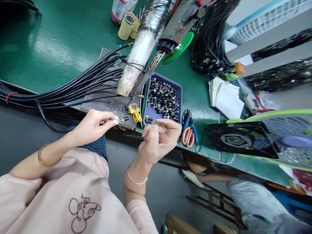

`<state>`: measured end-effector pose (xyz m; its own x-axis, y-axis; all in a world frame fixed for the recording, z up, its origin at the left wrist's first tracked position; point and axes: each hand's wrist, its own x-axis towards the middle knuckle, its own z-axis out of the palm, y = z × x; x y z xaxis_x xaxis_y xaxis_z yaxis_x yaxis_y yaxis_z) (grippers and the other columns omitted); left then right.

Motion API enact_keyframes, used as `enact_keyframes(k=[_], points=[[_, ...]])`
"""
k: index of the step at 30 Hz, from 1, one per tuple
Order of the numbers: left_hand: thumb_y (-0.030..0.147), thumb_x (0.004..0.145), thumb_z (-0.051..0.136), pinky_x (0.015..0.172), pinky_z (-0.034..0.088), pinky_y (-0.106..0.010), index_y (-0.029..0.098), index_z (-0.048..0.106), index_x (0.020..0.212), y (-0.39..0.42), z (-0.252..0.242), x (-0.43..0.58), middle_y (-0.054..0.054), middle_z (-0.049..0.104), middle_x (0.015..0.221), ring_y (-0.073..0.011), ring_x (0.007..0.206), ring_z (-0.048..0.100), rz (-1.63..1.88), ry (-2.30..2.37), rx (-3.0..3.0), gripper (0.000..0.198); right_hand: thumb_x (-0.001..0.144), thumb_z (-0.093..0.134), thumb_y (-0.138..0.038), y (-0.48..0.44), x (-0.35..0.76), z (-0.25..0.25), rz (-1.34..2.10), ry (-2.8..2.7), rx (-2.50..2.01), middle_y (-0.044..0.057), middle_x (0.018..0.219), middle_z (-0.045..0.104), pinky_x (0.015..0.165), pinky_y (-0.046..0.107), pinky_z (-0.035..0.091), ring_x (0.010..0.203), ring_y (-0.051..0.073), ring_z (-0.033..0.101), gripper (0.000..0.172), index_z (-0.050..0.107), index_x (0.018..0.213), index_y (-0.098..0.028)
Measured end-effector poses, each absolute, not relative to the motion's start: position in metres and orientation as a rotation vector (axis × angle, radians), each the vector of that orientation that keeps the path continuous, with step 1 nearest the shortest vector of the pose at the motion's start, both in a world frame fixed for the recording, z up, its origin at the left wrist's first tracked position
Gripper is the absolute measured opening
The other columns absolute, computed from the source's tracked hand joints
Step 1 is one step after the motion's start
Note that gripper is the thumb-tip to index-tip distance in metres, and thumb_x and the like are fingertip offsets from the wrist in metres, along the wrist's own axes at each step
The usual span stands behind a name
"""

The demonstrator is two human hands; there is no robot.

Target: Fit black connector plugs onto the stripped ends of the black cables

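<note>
The left hand [91,126] pinches a black cable end [123,119]. The right hand [158,138], fingertips pinched narrow on something too small to tell, hovers at the near edge of a blue tray [153,113] full of small black parts [163,99].

Green tabletop [60,42], black cables [80,83], blue tray [179,89], orange-handled scissors [187,136], pink sweatshirt [73,195] with maroon drawing

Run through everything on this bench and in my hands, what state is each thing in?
left hand: shut on the cable end
cable end: stripped at its tip
right hand: fingertips pinched together, contents too small to tell
blue tray: part-filled with small black parts
cable bundle: lying loose across the bench
orange-handled scissors: closed, lying flat
black fan: lying flat
</note>
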<state>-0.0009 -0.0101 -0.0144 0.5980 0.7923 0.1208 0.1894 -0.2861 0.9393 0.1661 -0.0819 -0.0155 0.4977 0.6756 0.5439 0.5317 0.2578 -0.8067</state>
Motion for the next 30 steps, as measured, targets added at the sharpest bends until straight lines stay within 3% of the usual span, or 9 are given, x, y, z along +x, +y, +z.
enact_keyframes(k=[4, 7, 11, 16, 22, 30], points=[[0.023, 0.09, 0.054, 0.05, 0.031, -0.02, 0.012, 0.067, 0.075, -0.009, -0.011, -0.002, 0.005, 0.049, 0.053, -0.0065, 0.05, 0.04, 0.645, 0.804, 1.726, 0.022, 0.094, 0.058, -0.023, -0.087, 0.167, -0.019, 0.264, -1.092, -1.396, -0.006, 0.07, 0.069, 0.041, 0.017, 0.041, 0.039, 0.005, 0.054, 0.007, 0.057, 0.101, -0.023], [0.024, 0.089, 0.054, 0.051, 0.031, -0.02, 0.012, 0.068, 0.077, -0.006, -0.009, -0.001, 0.004, 0.05, 0.055, -0.0072, 0.053, 0.041, 0.633, 0.811, 1.727, 0.022, 0.09, 0.065, -0.019, -0.087, 0.164, -0.028, 0.25, -1.165, -1.453, -0.001, 0.086, 0.076, 0.061, 0.022, 0.059, 0.065, 0.012, 0.073, 0.006, 0.061, 0.092, -0.022], [0.027, 0.09, 0.054, 0.051, 0.028, -0.021, 0.011, 0.069, 0.078, -0.002, -0.011, 0.001, 0.004, 0.047, 0.058, -0.0078, 0.056, 0.037, 0.65, 0.797, 1.749, 0.025, 0.086, 0.067, -0.015, -0.082, 0.159, -0.039, 0.15, -1.38, -1.418, 0.004, 0.102, 0.077, 0.077, 0.03, 0.063, 0.094, 0.018, 0.075, 0.008, 0.063, 0.088, -0.022], [0.027, 0.089, 0.055, 0.053, 0.027, -0.022, 0.011, 0.071, 0.078, 0.007, -0.01, 0.002, 0.004, 0.046, 0.059, -0.008, 0.057, 0.035, 0.667, 0.838, 1.846, 0.025, 0.087, 0.063, -0.011, -0.073, 0.158, -0.038, 0.021, -1.494, -1.405, 0.005, 0.105, 0.078, 0.076, 0.029, 0.064, 0.091, 0.016, 0.076, 0.012, 0.059, 0.084, -0.022], [0.026, 0.088, 0.055, 0.052, 0.026, -0.022, 0.012, 0.059, 0.06, 0.012, -0.002, 0.003, 0.003, 0.043, 0.056, -0.0081, 0.056, 0.034, 0.666, 0.806, 1.85, 0.031, 0.088, 0.063, -0.012, -0.065, 0.164, -0.035, 0.024, -1.506, -1.385, 0.005, 0.101, 0.079, 0.073, 0.028, 0.064, 0.09, 0.017, 0.077, 0.011, 0.059, 0.085, -0.022], [0.025, 0.09, 0.054, 0.054, 0.028, -0.022, 0.011, 0.068, 0.068, 0.014, -0.004, 0.004, 0.003, 0.05, 0.056, -0.0083, 0.056, 0.037, 0.624, 0.858, 2.007, 0.029, 0.085, 0.066, -0.007, -0.062, 0.163, -0.036, -0.145, -1.598, -1.365, 0.005, 0.098, 0.08, 0.076, 0.026, 0.064, 0.089, 0.016, 0.077, 0.016, 0.062, 0.088, -0.021]])
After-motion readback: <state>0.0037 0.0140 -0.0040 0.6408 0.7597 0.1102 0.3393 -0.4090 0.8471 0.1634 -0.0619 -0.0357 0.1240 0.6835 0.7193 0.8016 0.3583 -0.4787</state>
